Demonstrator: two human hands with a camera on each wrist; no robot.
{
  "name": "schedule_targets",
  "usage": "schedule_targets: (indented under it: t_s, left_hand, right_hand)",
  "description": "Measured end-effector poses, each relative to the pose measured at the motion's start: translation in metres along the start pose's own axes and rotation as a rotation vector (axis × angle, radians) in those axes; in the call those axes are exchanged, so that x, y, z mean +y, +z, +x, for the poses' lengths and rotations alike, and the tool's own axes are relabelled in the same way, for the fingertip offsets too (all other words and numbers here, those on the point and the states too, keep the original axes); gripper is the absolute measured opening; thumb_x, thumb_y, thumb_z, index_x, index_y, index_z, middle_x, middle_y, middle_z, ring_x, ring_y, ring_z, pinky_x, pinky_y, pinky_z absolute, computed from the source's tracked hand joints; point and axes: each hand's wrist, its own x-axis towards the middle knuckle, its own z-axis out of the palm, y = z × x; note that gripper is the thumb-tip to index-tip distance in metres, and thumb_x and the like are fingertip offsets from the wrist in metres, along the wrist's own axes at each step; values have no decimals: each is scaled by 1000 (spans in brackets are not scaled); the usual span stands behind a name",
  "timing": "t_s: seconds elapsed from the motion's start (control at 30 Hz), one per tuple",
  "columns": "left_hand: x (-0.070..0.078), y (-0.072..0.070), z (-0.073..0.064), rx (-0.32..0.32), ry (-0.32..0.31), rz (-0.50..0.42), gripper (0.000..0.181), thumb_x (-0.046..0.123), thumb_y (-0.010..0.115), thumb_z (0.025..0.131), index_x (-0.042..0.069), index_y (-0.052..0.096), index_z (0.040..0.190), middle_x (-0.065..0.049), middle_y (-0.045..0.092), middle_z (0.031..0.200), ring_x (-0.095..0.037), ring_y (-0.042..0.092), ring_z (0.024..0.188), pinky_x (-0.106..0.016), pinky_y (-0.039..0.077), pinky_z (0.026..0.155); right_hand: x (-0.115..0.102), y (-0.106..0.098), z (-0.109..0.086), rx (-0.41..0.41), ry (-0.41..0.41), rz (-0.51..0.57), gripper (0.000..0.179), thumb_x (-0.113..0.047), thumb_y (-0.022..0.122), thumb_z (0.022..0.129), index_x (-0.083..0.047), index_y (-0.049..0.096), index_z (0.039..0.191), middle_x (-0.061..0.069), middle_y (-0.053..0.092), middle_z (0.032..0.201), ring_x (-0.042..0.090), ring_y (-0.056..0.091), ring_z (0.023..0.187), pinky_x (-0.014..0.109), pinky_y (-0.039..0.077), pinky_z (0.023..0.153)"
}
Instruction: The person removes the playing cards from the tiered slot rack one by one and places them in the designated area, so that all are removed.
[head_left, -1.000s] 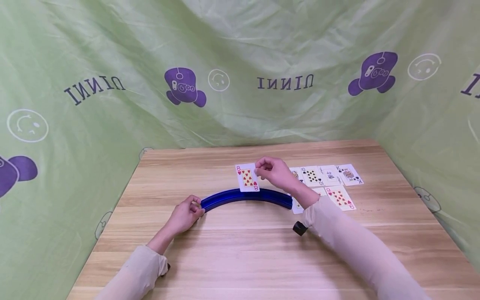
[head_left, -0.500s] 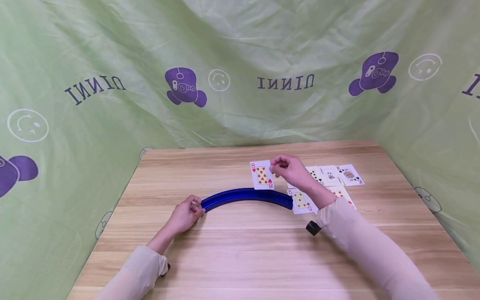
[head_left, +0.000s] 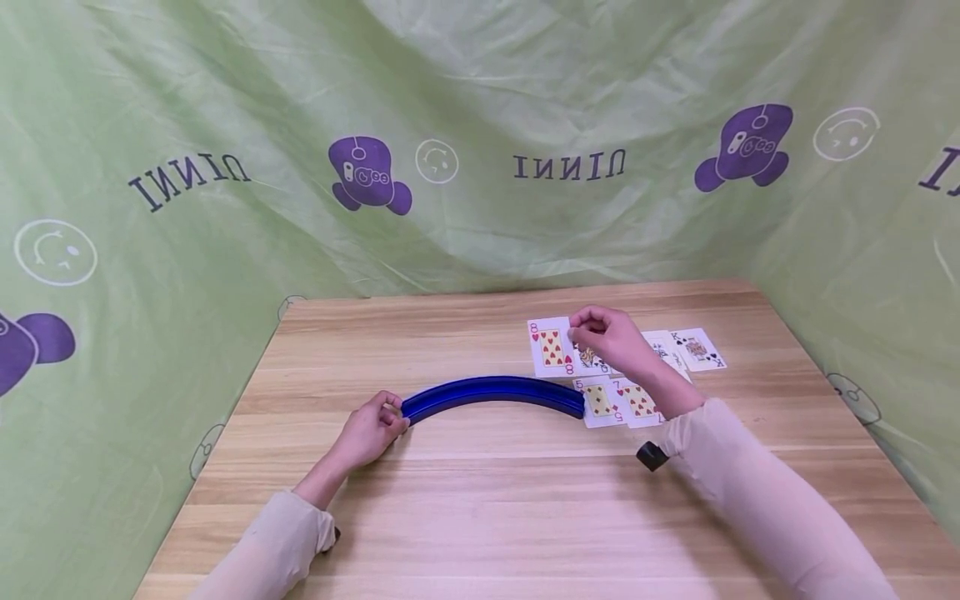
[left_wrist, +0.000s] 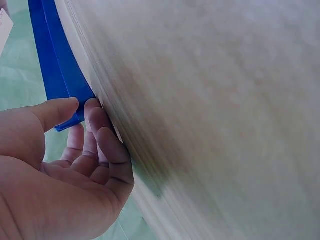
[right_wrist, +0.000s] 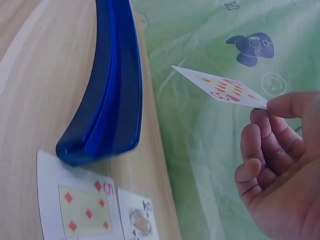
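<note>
My right hand pinches the eight of hearts by its right edge. In the right wrist view this card is raised off the table, behind the blue holder. My left hand grips the left end of the curved blue card holder, which arcs across the middle of the table. The left wrist view has the thumb on top of the holder's end and fingertips against its side. No card stands in the holder's groove.
Right of the holder lie the five of diamonds and seven of hearts. Behind them, a queen, a jack and the king of spades form a row, partly covered by my right arm. A green curtain surrounds the wooden table.
My right hand has carried the eight of hearts to the right, from above the holder's middle toward the loose cards. The left hand and the holder have stayed put.
</note>
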Motion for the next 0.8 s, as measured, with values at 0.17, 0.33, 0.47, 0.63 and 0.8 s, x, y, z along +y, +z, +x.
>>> schedule_targets:
  t_s: [0.17, 0.33, 0.47, 0.63, 0.8]
  left_hand:
    - [-1, 1, -1, 19, 42, -3, 23, 10, 70, 87, 7, 55, 103, -1, 69, 75, -8, 54, 62, -25, 41, 60]
    - [-2, 1, 1, -3, -7, 9, 23, 11, 70, 88, 8, 56, 106, -3, 71, 79, -11, 55, 65, -26, 43, 63]
    - [-1, 0, 1, -17, -22, 23, 23, 12, 70, 90, 7, 56, 108, -3, 72, 82, -10, 56, 66, -25, 43, 64]
    - [2, -1, -1, -13, -30, 22, 23, 12, 70, 89, 7, 57, 107, -4, 74, 82, -9, 57, 67, -27, 44, 66]
    - [2, -1, 0, -12, -31, 22, 23, 12, 70, 90, 7, 57, 107, -4, 74, 82, -10, 57, 67, -27, 44, 67]
  right_hand:
    - [5, -11, -4, 18, 8, -14, 21, -16, 61, 97, -1, 61, 111, 13, 66, 92, 16, 63, 79, 25, 49, 72]
    - [11, -21, -8, 34, 17, -32, 20, -19, 61, 97, -4, 61, 110, 6, 65, 91, 15, 62, 80, 26, 47, 67]
    - [16, -29, -11, 46, 18, -39, 19, -18, 61, 97, -4, 61, 110, 4, 65, 88, 13, 62, 79, 28, 48, 69]
    - [18, -38, -17, 47, 33, -38, 22, -17, 61, 97, -2, 61, 112, 4, 66, 88, 15, 63, 82, 26, 49, 71]
    - [22, -48, -22, 48, 45, -72, 24, -20, 60, 98, -2, 60, 114, 5, 65, 89, 14, 62, 82, 28, 49, 71]
